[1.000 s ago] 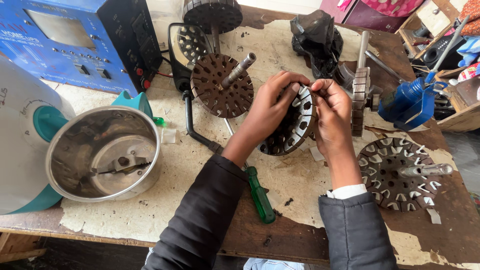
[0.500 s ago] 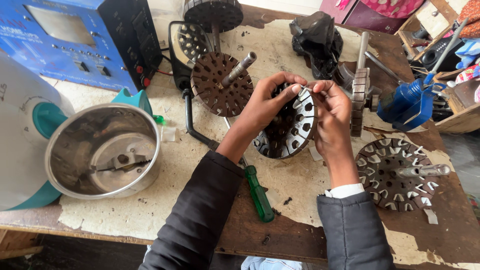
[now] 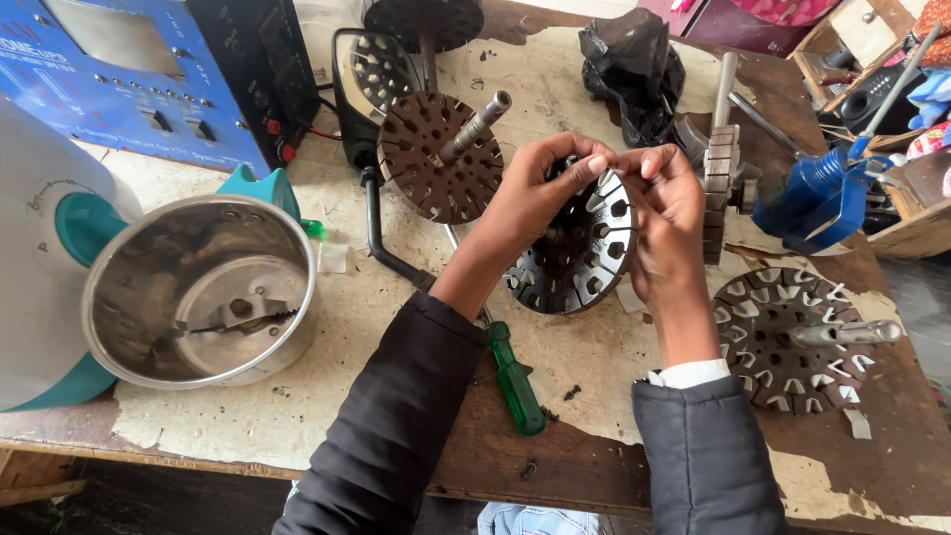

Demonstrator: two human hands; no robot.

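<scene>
Slotted rotor disc [image 3: 584,260] held tilted between both hands' fingers [image 3: 592,163].

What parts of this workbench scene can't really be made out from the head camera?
- Far side of the round slotted metal disc in the hands: covered by the left hand and right hand.
- Whatever the fingers pinch at its top rim: too small to tell.
- Green-handled screwdriver: its shaft runs under the left sleeve.
- Blue box with switches: cut off by the top and left edges.
</scene>
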